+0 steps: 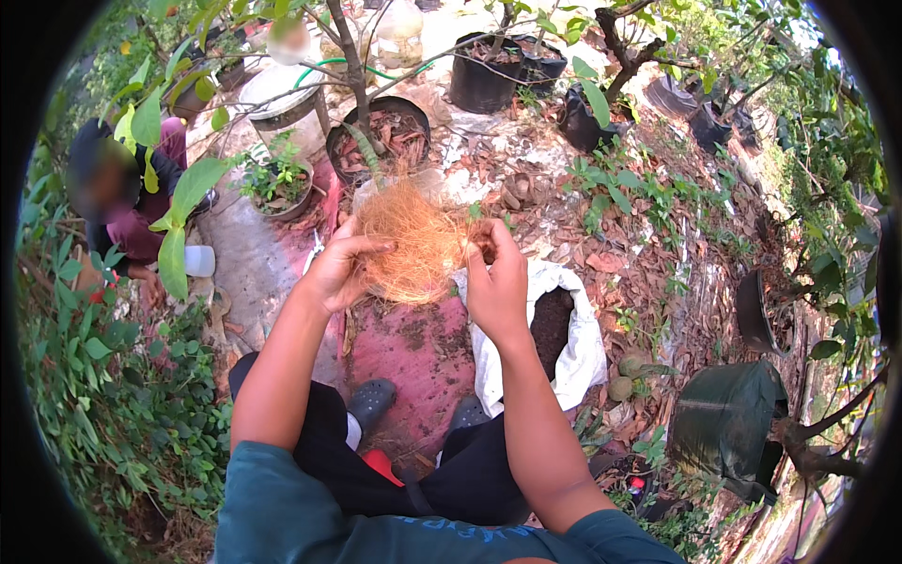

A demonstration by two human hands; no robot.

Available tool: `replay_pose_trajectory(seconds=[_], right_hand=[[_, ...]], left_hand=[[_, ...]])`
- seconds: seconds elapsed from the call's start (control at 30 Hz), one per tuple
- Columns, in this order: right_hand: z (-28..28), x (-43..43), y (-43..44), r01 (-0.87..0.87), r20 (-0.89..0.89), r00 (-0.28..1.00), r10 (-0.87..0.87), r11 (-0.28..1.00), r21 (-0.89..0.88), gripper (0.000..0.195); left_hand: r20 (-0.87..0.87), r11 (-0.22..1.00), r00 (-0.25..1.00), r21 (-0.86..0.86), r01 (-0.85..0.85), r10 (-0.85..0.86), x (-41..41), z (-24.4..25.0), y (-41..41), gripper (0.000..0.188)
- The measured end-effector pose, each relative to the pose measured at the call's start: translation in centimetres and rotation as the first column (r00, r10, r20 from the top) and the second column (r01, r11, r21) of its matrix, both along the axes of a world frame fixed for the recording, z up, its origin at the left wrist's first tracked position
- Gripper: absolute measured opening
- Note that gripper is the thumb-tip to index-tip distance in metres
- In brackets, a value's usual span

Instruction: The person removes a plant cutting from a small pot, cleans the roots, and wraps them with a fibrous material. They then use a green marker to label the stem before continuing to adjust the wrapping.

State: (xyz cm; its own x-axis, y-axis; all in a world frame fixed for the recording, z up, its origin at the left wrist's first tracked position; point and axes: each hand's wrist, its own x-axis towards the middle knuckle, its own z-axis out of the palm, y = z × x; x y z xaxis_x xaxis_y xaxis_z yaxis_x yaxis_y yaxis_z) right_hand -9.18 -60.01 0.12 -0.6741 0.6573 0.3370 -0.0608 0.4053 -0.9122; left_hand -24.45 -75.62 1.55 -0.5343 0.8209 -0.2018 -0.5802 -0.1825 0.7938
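Observation:
A loose mat of tan plant fibre, like coconut coir, (412, 243) is spread in the air between my hands. My left hand (347, 264) pinches its left edge with thumb and fingers. The right edge is gripped by my right hand (495, 271), whose fingers curl inward. Below and beside my right hand stands a white woven sack (585, 352) with its rim folded open and dark soil (552, 328) inside. Part of the sack is hidden behind my right forearm. Something whitish shows behind the fibre, too covered to name.
Black pots (428, 141) with small trees stand ahead, near a white-lidded bucket (278, 95) and a potted plant (282, 185). Another person (144, 211) crouches at the left beside a white container (199, 261). Leafy branches overhang the upper left. A dark green grow bag (726, 423) stands at right.

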Motion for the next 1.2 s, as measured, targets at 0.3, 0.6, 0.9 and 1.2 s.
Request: replay_pose_trajectory(seconds=[0.3, 0.6, 0.9, 1.2], right_hand=[[0.4, -1.4, -1.7, 0.218, -0.102, 0.974, -0.2, 0.952, 0.215, 0.056], [0.8, -2.6, -8.2, -0.245, -0.168, 0.959, 0.228, 0.966, -0.089, 0.073], [-2.3, -5.6, -7.5, -0.298, -0.375, 0.919, 0.121, 0.834, -0.464, 0.059], [-2.8, -5.8, -6.6, -0.434, -0.445, 0.889, 0.104, 0.498, -0.751, 0.05]], left_hand=[[-0.056, 0.994, 0.992, 0.009, -0.111, 0.112, -0.4, 0.5, -0.5, 0.077], [-0.43, 0.936, 0.838, 0.046, -0.35, 0.335, 0.6, -0.8, -0.3, 0.09], [-0.03, 0.944, 0.953, 0.148, -0.295, 0.302, -0.1, -1.3, -1.7, 0.067], [-0.443, 0.985, 0.896, -0.146, -0.09, 0.017, 0.8, -0.4, -2.7, 0.069]])
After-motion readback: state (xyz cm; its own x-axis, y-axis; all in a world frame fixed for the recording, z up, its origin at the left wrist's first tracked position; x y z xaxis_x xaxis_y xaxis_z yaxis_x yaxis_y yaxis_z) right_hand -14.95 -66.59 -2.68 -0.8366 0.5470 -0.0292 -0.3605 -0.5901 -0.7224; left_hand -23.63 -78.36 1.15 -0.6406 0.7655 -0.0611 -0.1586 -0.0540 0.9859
